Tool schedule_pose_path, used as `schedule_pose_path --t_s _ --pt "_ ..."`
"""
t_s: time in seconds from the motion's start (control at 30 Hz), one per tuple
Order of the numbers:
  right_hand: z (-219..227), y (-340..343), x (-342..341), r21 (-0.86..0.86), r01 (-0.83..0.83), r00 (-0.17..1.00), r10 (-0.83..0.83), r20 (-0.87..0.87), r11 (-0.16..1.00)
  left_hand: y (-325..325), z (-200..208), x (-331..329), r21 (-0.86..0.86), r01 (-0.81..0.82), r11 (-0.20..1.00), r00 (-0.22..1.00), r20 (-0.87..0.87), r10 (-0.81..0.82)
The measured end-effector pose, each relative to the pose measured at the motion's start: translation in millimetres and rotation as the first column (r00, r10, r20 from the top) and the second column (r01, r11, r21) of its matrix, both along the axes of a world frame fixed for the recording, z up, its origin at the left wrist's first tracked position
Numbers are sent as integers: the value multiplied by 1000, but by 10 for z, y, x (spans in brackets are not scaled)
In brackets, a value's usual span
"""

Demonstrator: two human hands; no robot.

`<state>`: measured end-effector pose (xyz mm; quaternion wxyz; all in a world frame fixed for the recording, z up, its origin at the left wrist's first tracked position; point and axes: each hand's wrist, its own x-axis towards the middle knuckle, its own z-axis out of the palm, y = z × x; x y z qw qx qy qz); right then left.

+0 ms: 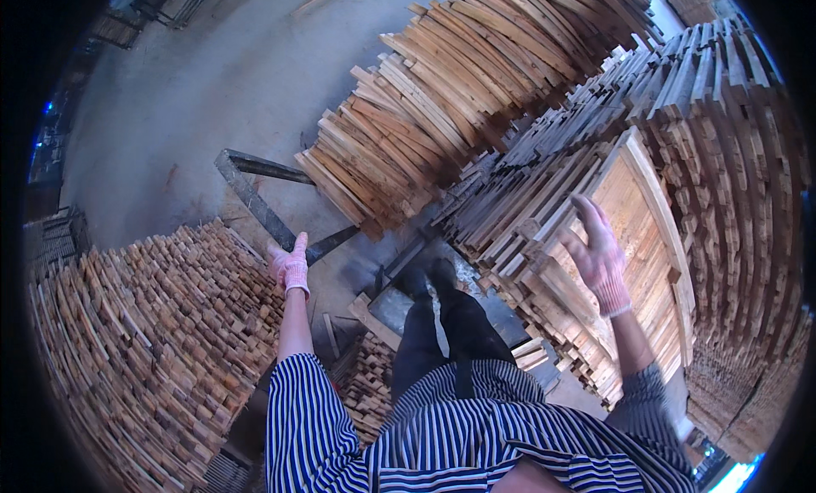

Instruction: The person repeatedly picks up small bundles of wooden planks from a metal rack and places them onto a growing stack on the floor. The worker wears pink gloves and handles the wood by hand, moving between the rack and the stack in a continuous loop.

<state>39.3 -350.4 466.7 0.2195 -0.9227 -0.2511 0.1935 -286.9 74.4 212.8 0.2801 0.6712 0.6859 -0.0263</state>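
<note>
My left hand [291, 265], in a pinkish work glove, is held out with fingers apart and nothing visible in it. It appears beside a dark metal frame [259, 206] and the corner of a large stack of short wooden pieces [161, 323]; whether it touches either I cannot tell. My right hand [598, 262], gloved alike, has its fingers spread. It hovers in view over a stack of wooden strips [531, 238], in front of a flat wooden panel [650, 225] with a raised edge strip. Contact with the panel or strips cannot be made out.
Long boards [442, 93] lie piled ahead of me. Tall stacks of timber [731, 153] rise at the right. A smaller pile of wood pieces [367, 374] sits by my legs. Grey concrete floor [221, 85] stretches to the far left.
</note>
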Motion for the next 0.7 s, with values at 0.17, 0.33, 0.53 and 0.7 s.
schedule_pose_path --t_s 0.17,0.33,0.53,0.7 --pt "-904 1496 441 -173 -496 842 422 -337 851 -99 -716 -20 213 -25 977 975 -211 71" --pt "-3282 2022 801 -429 -586 786 351 -509 687 -222 -977 85 342 77 936 966 -256 14" --pt "-5492 2319 705 -532 -372 894 139 -425 761 -225 -964 49 684 192 704 979 -82 -187" --pt "-6600 2763 430 -539 -335 925 161 -345 773 -216 -953 44 610 9 792 987 122 -106"
